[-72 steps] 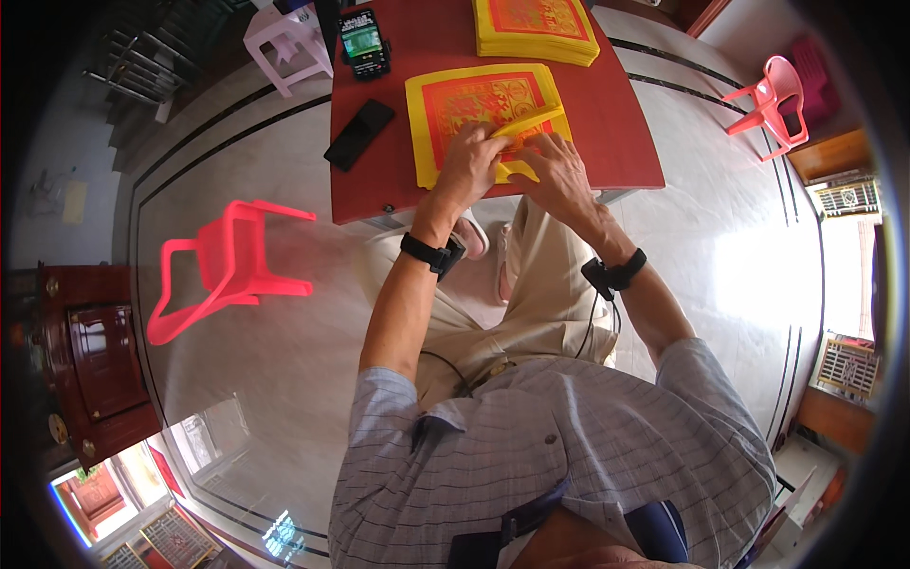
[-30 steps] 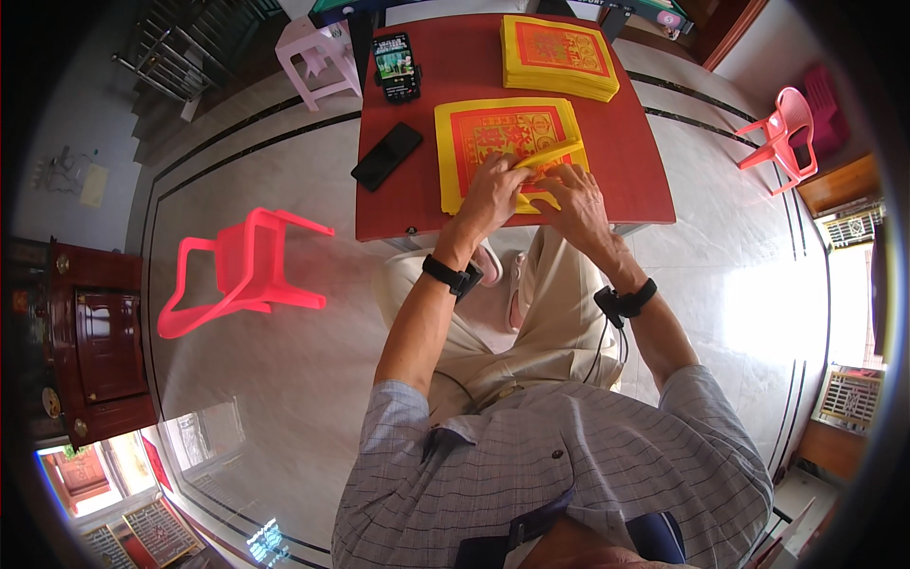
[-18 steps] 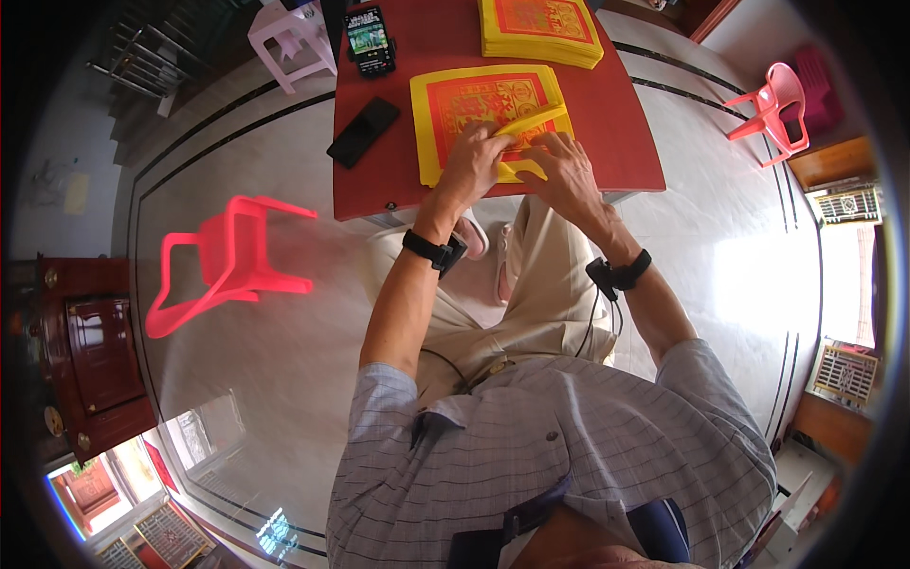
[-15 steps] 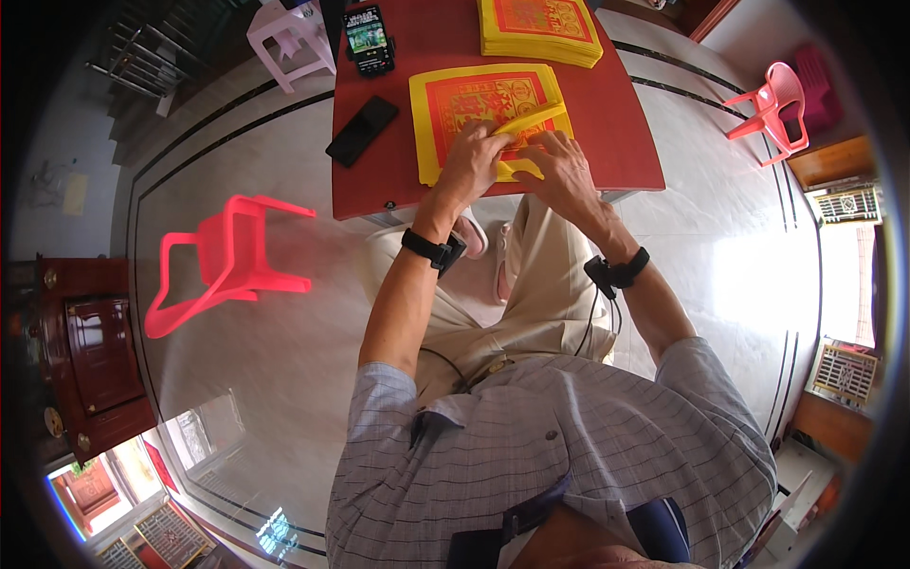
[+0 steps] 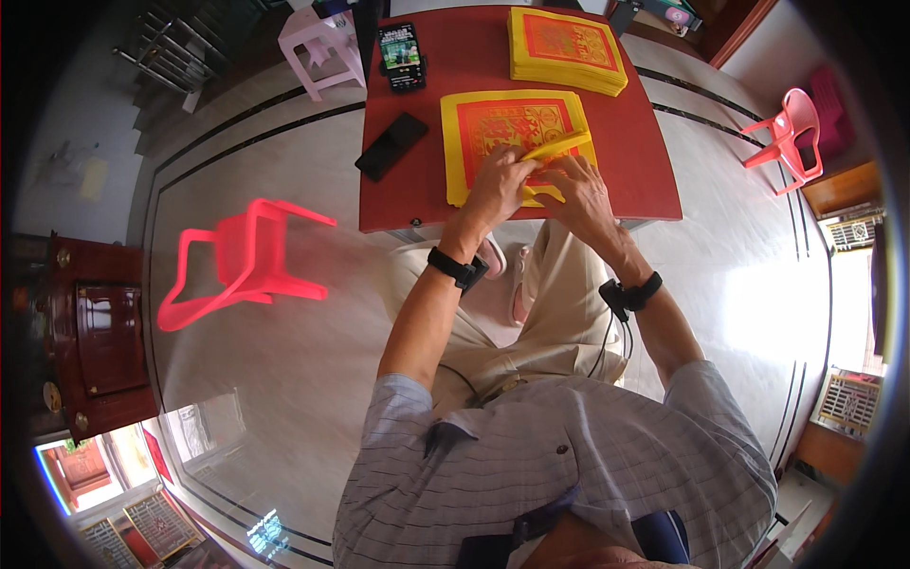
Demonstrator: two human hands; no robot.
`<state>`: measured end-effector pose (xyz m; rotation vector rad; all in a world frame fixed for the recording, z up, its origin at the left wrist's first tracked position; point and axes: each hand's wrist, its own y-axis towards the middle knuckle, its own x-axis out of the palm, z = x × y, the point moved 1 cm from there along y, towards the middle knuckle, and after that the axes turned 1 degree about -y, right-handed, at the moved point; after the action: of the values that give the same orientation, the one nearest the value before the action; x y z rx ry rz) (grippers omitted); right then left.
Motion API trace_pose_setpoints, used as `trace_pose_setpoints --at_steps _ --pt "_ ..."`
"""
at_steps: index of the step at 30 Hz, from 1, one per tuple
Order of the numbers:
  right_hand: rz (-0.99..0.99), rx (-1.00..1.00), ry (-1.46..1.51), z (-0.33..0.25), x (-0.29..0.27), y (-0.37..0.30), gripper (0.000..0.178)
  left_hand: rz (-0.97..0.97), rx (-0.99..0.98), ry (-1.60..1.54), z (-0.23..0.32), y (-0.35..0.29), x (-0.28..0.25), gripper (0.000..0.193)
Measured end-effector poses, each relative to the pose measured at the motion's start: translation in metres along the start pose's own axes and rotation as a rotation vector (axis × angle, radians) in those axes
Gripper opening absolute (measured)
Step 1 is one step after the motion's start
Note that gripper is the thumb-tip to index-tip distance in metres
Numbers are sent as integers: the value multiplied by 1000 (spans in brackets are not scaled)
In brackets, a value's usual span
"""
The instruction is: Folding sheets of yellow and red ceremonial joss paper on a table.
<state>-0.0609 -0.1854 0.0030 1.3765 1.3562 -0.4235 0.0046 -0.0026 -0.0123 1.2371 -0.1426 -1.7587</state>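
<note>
A stack of yellow paper sheets (image 5: 457,142) with a red and gold printed square lies near the table's front edge. Its top sheet is partly rolled into a narrow yellow paper roll (image 5: 561,144), slanting up to the right. My left hand (image 5: 499,187) pinches the lower end of this roll between thumb and fingers. Bent over the sheet's lower right part, my right hand (image 5: 580,194) presses the rolled paper with its fingertips. The fingers partly hide the roll's lower end. Both wrists wear black straps.
The red table (image 5: 633,171) also bears a thicker yellow paper stack (image 5: 569,52) at the back right. A lit phone in a holder (image 5: 402,59) and a dark phone (image 5: 391,147) lie at left. Plastic chairs stand either side, a red one (image 5: 251,251) at left, and a pale stool (image 5: 322,52) behind.
The whole view has shifted, so the table and hands sit further right and slightly lower. Both hands stay on the paper roll, with only slight finger movement.
</note>
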Motion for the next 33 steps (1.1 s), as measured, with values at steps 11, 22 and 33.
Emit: trace_pose_setpoints --at_steps 11,22,33 --pt "55 -116 -126 0 1 0 29 6 -6 4 -2 1 3 41" --pt "104 -249 -217 -2 0 -6 25 -53 -48 -22 3 0 -3 35" --pt "188 152 -308 32 -20 -9 23 -9 43 41 8 1 -2 36"
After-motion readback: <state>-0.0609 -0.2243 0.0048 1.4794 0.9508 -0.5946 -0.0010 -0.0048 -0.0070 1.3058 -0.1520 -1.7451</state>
